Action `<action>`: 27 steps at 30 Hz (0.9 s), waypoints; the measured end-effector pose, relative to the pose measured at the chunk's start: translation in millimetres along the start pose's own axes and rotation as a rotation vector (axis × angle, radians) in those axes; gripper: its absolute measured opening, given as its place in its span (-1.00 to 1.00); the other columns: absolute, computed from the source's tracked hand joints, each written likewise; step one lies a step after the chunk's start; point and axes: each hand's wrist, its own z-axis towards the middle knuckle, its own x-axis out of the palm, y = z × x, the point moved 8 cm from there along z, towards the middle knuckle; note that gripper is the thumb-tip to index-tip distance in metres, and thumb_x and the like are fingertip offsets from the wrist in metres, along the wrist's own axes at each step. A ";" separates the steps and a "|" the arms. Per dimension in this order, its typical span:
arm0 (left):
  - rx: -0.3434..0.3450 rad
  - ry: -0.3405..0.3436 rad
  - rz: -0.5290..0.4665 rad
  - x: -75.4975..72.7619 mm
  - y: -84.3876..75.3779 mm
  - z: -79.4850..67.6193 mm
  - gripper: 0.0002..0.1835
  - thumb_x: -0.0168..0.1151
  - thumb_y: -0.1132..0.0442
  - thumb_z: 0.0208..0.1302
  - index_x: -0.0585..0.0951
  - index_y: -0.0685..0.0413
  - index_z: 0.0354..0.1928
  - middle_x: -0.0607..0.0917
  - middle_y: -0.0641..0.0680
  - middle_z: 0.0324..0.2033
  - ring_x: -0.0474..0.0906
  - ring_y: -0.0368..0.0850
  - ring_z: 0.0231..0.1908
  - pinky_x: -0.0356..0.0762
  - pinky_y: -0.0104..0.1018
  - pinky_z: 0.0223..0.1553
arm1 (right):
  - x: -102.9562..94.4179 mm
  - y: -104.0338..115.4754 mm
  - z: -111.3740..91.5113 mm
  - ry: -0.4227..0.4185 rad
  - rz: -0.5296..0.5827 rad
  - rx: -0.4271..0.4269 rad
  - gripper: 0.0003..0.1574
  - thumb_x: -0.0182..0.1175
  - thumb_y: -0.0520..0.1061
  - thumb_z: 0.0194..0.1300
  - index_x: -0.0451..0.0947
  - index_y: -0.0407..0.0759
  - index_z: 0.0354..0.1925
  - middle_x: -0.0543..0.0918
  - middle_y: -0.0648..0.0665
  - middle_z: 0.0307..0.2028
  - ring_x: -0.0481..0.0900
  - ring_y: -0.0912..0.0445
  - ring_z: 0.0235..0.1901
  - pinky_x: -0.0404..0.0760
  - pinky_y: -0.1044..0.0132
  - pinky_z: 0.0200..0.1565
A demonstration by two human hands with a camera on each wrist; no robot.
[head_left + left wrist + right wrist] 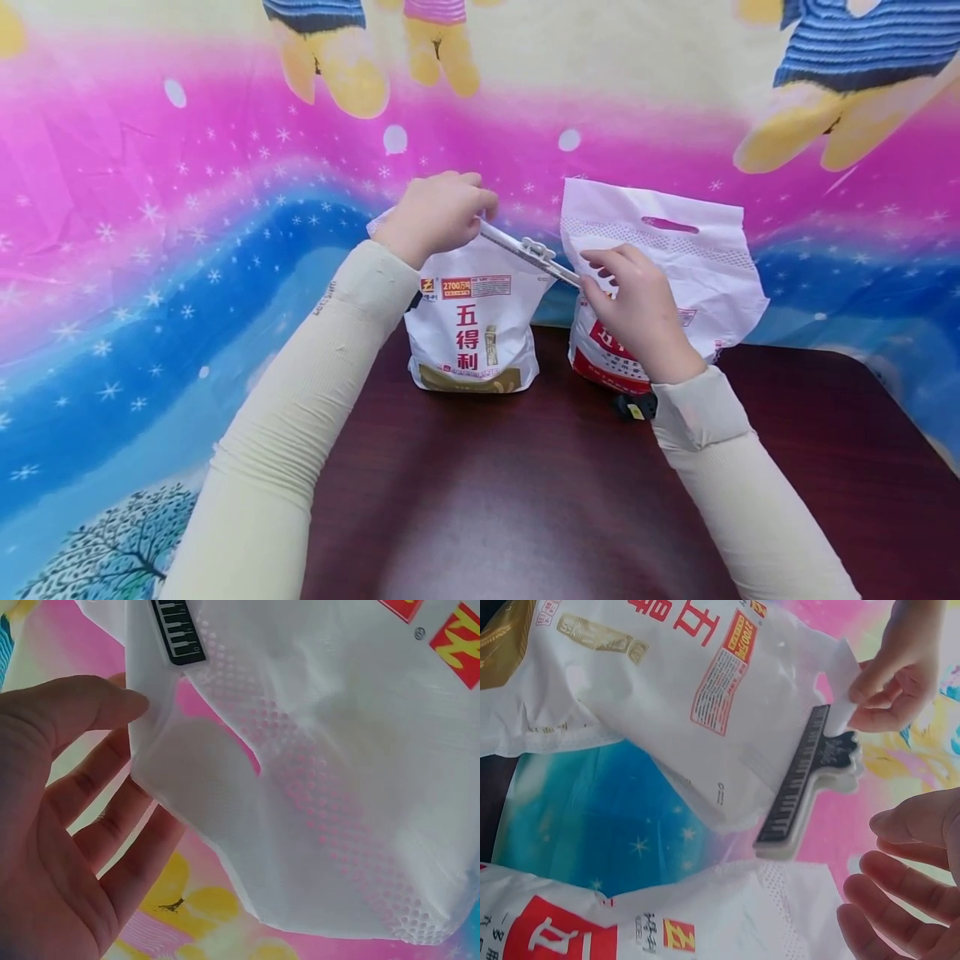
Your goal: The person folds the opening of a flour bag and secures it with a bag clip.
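Note:
In the head view a white flour bag (480,325) with red characters and a gold base stands on the table at the left. My left hand (446,212) pinches its top edge between thumb and index finger, beside the handle slot, as the left wrist view shows. Across the bag's top sits a bag clip (799,784), black and white with a piano-key pattern. My right hand (911,877) is near the clip, fingers relaxed and apart from it, holding nothing. Behind that hand stands a second white flour bag (675,225) with a red base and an oval handle slot.
Both bags stand near the back of a dark, glossy wooden table (480,500). A cloth backdrop (187,208) with snowflakes and cartoon figures hangs close behind them. Small dark devices, one of them a wrist camera (636,407), are strapped at the wrists.

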 end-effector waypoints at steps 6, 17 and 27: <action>0.041 0.040 0.010 3.3 -7.3 -0.5 -0.71 0.26 0.27 0.35 0.70 -0.09 0.08 0.63 0.05 0.07 0.49 0.03 0.08 0.60 0.04 0.01 | -13.7 -3.6 -7.1 -0.042 -0.012 0.000 -0.55 0.37 -0.30 0.26 0.64 -0.30 0.13 0.65 -0.31 -0.08 0.63 -0.18 -0.14 0.67 -0.12 -0.07; 0.068 0.073 0.001 7.0 -14.3 -1.4 -0.74 0.28 0.19 0.36 0.71 -0.05 0.06 0.65 0.07 0.05 0.54 0.02 0.05 0.60 0.04 0.02 | -34.8 -22.1 -16.9 -0.056 -0.053 0.101 -0.49 0.36 -0.22 0.30 0.60 -0.26 0.20 0.64 -0.31 0.02 0.61 -0.18 -0.03 0.65 -0.19 0.00; 0.116 -0.014 0.041 5.8 -28.8 5.8 -0.75 0.26 0.13 0.40 0.71 -0.07 0.07 0.66 0.06 -0.01 0.59 0.00 -0.02 0.64 0.00 -0.02 | -55.9 -35.1 -23.0 -0.083 -0.085 0.163 -0.49 0.35 -0.18 0.33 0.60 -0.24 0.22 0.62 -0.33 0.05 0.59 -0.21 0.02 0.61 -0.25 0.02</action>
